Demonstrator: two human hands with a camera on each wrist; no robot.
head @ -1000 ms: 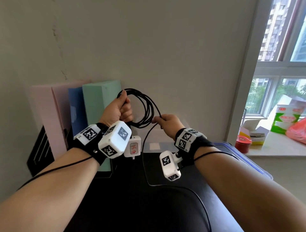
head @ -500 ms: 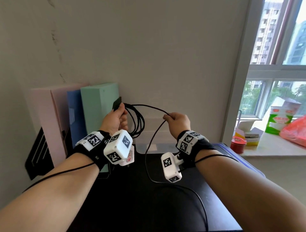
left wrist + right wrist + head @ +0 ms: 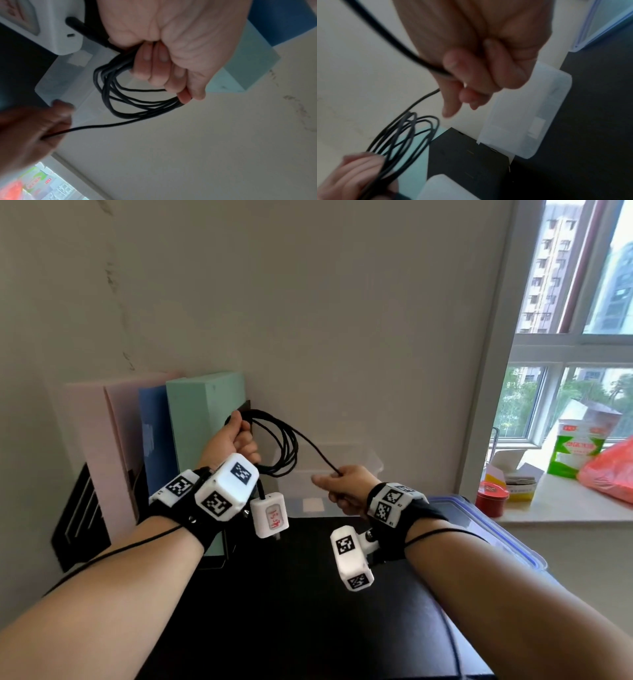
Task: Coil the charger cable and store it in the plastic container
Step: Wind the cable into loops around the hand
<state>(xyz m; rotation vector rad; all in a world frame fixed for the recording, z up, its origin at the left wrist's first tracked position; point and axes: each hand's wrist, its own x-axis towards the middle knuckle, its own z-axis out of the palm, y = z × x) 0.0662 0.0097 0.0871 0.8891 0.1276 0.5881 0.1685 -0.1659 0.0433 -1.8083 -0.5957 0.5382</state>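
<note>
My left hand [image 3: 236, 441] [image 3: 164, 56] grips several loops of the black charger cable [image 3: 286, 446] [image 3: 120, 94] in a fist, raised in front of the wall. The white charger block [image 3: 269, 516] [image 3: 51, 27] dangles below that hand. One strand runs from the coil down to my right hand [image 3: 342, 487] [image 3: 471, 65], whose curled fingers hold the cable [image 3: 399, 44]; the rest of it trails down towards the black desk. The clear plastic container [image 3: 342, 470] [image 3: 530, 108] stands against the wall behind both hands.
Pink, blue and green boxes [image 3: 202, 419] stand at the left against the wall. A blue-rimmed clear lid [image 3: 507, 539] lies at the desk's right edge. The windowsill at right holds a red tin [image 3: 491, 498], a green-and-white carton [image 3: 575, 446] and an orange bag [image 3: 613, 470].
My right hand has dropped lower and drawn the strand out to the right of the coil. The left hand keeps its grip on the loops, and the charger block swings beneath it.
</note>
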